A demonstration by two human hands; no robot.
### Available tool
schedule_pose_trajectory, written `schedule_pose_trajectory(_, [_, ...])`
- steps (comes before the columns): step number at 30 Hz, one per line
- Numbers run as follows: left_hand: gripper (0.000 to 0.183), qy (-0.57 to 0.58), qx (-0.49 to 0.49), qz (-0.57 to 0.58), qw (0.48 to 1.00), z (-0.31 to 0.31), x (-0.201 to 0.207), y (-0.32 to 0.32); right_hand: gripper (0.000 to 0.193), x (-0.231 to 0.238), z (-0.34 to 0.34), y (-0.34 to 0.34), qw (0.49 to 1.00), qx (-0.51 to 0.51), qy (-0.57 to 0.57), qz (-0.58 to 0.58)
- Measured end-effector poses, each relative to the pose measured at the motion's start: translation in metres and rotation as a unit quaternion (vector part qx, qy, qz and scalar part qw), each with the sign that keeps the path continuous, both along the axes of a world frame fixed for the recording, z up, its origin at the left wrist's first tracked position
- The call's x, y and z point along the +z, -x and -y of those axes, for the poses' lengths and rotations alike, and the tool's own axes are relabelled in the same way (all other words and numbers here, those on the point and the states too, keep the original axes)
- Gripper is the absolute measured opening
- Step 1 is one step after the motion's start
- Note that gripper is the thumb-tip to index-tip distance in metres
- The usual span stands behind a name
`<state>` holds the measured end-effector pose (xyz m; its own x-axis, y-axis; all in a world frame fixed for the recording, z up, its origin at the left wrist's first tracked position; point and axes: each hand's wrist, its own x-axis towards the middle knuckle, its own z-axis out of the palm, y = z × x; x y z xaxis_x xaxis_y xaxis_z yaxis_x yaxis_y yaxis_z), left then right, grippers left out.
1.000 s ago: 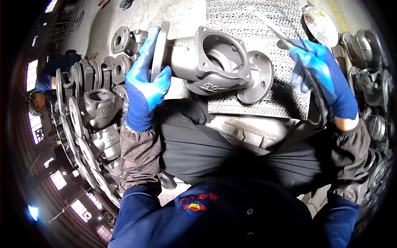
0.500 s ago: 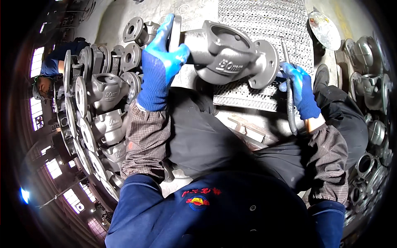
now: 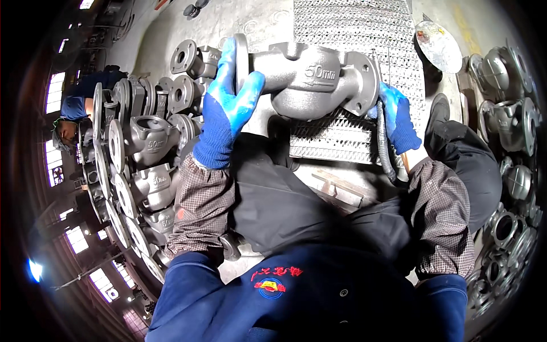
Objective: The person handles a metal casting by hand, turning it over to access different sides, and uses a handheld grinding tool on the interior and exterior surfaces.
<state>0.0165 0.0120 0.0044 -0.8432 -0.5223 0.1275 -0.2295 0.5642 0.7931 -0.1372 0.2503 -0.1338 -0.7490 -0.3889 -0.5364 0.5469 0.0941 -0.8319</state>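
A grey cast-metal valve body (image 3: 312,80) with a round flange at each end lies across the front of me, above my knees. My left hand (image 3: 231,100), in a blue coated glove, grips its left flange, thumb on one side and fingers on the other. At the right flange is my right hand (image 3: 395,114), gloved alike, its fingers partly hidden behind the rim. It is closed round a slim hand tool with a dark ribbed hose (image 3: 384,149) hanging below. The tool's thin rod (image 3: 375,57) shows beyond the flange; its tip is hard to make out.
A perforated metal grating (image 3: 353,23) lies beneath and beyond the valve body. More valve bodies (image 3: 151,137) are stacked at my left, and others (image 3: 510,122) stand at right. A round spotted board (image 3: 439,47) is at far right. Another person (image 3: 74,108) is at far left.
The valve body has rolled: its round opening no longer faces me and its raised lettering now sits higher. My right hand has moved left with the tool, close against the right flange.
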Motion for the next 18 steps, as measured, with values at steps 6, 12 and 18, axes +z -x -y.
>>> schedule_pose_trajectory(6, [0.076, -0.066, 0.07, 0.027, 0.995, 0.011, 0.005, -0.019, 0.034, 0.028, 0.008, -0.01, 1.0, -0.006, 0.012, -0.024])
schedule_pose_trajectory(12, [0.044, -0.035, 0.035, -0.011, 0.999, 0.02, 0.009, -0.031, 0.035, 0.019, 0.006, -0.002, 1.0, -0.014, 0.013, -0.002])
schedule_pose_trajectory(18, [0.04, -0.077, -0.032, -0.098, 0.992, 0.001, 0.027, -0.011, 0.037, -0.013, 0.007, 0.022, 0.992, 0.006, 0.125, -0.011])
